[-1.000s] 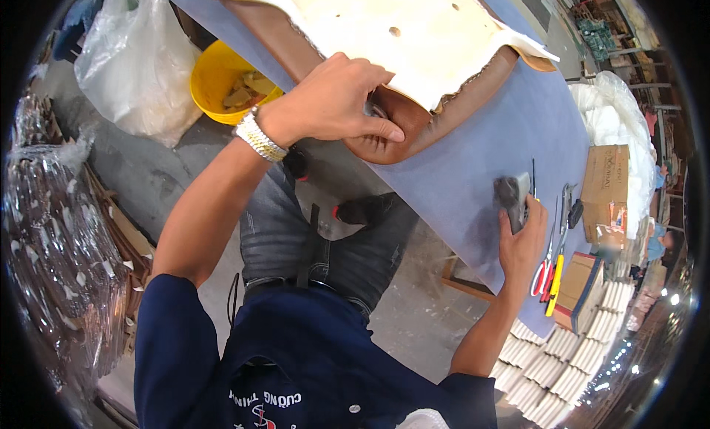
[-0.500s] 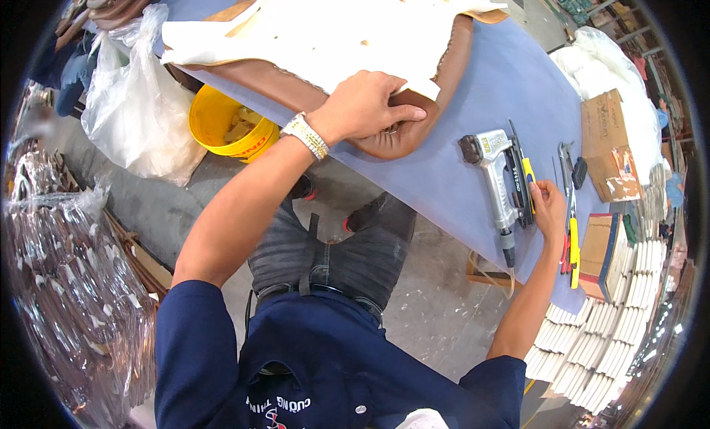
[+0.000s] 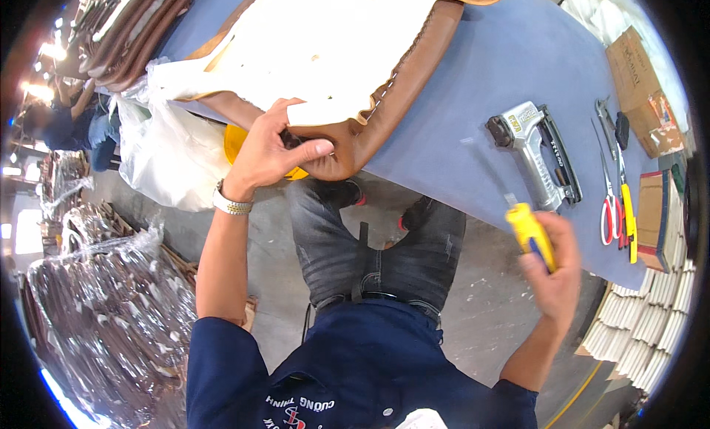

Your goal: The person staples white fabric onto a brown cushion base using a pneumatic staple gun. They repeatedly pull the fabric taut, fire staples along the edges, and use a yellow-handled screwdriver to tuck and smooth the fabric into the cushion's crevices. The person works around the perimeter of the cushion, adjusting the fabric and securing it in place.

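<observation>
A brown leather seat piece (image 3: 410, 74) lies upside down on the blue table, its underside covered by white fabric (image 3: 310, 48) with a stapled edge. My left hand (image 3: 262, 151) is closed on the near corner, fingers partly hidden in the leather fold and thumb along its outside. Off the table's front edge, my right hand (image 3: 556, 270) grips a screwdriver (image 3: 529, 235) by its yellow and blue handle. Its thin shaft is blurred and points toward the far left. A silver and black staple gun (image 3: 536, 155) rests on the table beyond that hand.
Red-handled scissors (image 3: 610, 220) and yellow-and-red-handled pliers (image 3: 629, 222) lie at the table's right. Cardboard boxes (image 3: 640, 92) stand beyond. A yellow bucket (image 3: 235, 142) sits under the left edge, beside a white plastic bag (image 3: 166, 159). Wrapped brown pieces (image 3: 103, 318) are stacked at left.
My right hand has lifted the screwdriver from beside the staple gun and brought it nearer my body. My left hand has shifted its hold at the leather corner, and the view has turned.
</observation>
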`<state>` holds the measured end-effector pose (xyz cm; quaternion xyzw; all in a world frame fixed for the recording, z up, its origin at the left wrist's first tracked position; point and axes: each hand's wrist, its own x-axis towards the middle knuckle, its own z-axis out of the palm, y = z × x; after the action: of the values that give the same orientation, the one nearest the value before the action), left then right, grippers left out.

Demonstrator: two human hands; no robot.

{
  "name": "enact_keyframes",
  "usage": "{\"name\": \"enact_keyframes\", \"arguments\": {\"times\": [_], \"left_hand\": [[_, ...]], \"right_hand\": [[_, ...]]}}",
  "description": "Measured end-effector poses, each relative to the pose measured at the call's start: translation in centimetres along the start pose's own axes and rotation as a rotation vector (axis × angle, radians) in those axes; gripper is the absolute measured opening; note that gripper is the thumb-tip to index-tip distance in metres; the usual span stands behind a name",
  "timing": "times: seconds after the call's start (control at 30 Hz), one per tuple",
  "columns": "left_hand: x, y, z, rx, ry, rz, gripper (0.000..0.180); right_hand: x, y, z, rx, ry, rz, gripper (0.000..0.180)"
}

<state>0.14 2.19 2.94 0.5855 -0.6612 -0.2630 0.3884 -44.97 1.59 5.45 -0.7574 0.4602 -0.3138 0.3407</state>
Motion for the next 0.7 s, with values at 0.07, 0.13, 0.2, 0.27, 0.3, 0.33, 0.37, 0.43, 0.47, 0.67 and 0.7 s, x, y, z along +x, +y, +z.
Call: {"name": "enact_keyframes", "arguments": {"times": [0.07,0.13,0.2,0.27,0.3,0.33,0.37,0.43,0.47,0.67,0.7], "left_hand": [[0.8,0.6,0.5,0.142,-0.030,0.054,0.056],[1.7,1.3,1.8,0.291,-0.023,0.126,0.063],[2.4,2.6,3.1,0.388,-0.028,-0.015,0.060],[2.4,2.0,3.8,0.452,0.040,0.034,0.053],[2.2,1.4,4.0,0.344,0.059,0.015,0.049],[1.7,1.0,4.2,0.229,0.084,-0.011,0.046],[1.4,0.8,4.3,0.120,0.106,-0.033,0.043],[1.4,0.8,4.6,0.088,0.158,0.032,0.035],[1.4,0.8,4.8,0.072,0.183,0.068,0.031],[1.1,1.8,5.0,0.058,0.196,-0.210,0.023],[1.1,1.7,5.1,0.020,0.200,-0.192,0.023]], "right_hand": [[0.4,-1.8,3.0,0.091,-0.127,-0.002,0.050],[0.4,-2.5,5.3,0.075,-0.153,-0.029,0.048],[0.2,-2.8,6.4,0.023,-0.155,-0.083,0.048],[0.1,-3.4,6.7,0.002,-0.156,-0.087,0.047],[0.0,-3.7,6.9,-0.007,-0.158,-0.089,0.047],[0.1,-3.9,7.0,-0.034,-0.150,-0.119,0.046],[0.0,-4.1,7.1,-0.029,-0.150,-0.115,0.046],[-0.2,-4.3,7.2,-0.019,-0.151,-0.108,0.046],[-0.3,-4.3,7.4,-0.013,-0.148,-0.106,0.046],[-0.6,-4.3,8.1,-0.067,-0.063,-0.116,0.045],[-0.4,-4.2,7.7,-0.107,-0.026,-0.124,0.045]]}}
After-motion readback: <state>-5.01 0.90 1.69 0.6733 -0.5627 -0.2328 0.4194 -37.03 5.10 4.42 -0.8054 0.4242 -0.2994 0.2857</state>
